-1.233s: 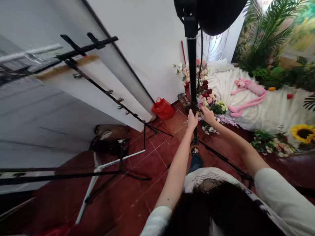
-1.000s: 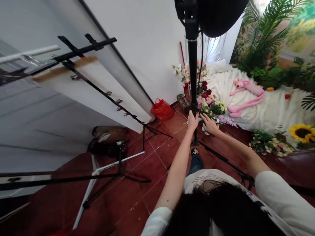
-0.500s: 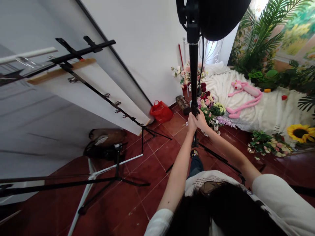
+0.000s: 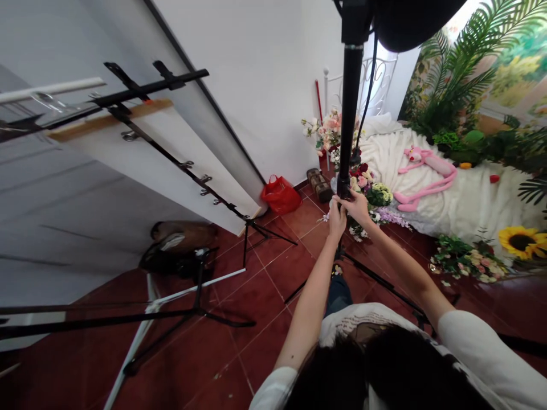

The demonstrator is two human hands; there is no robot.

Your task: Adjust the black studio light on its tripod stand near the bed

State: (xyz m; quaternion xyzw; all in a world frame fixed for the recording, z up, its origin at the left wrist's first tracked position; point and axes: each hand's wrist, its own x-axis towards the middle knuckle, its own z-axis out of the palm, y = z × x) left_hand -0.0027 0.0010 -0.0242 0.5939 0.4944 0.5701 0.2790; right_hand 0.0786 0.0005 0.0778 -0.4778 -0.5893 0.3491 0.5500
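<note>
In front of me rises a black light stand (image 4: 351,97), topped by a large dark lamp head (image 4: 414,23) that the frame's upper edge cuts off. My left hand (image 4: 337,221) is closed round the pole just below its collar. Beside it, my right hand (image 4: 357,207) grips the stand at the collar, with the thumb near a knob too small to make out clearly. A black cable (image 4: 370,91) hangs along the pole. The stand's spread legs (image 4: 371,272) reach the floor near my foot.
Left is a backdrop rack with clamps (image 4: 187,164) and a white board (image 4: 213,176). Tripod legs (image 4: 199,310) cross the tiled floor. A red bag (image 4: 281,194) sits by the wall. Right are flowers (image 4: 474,259), a sunflower (image 4: 520,239), and a pink plush toy (image 4: 431,171) on white cloth (image 4: 474,199).
The upper pole and lamp head have shifted right and slightly up in view. Both hands stay at the collar; their fingers have moved a little, with the right hand slightly farther right.
</note>
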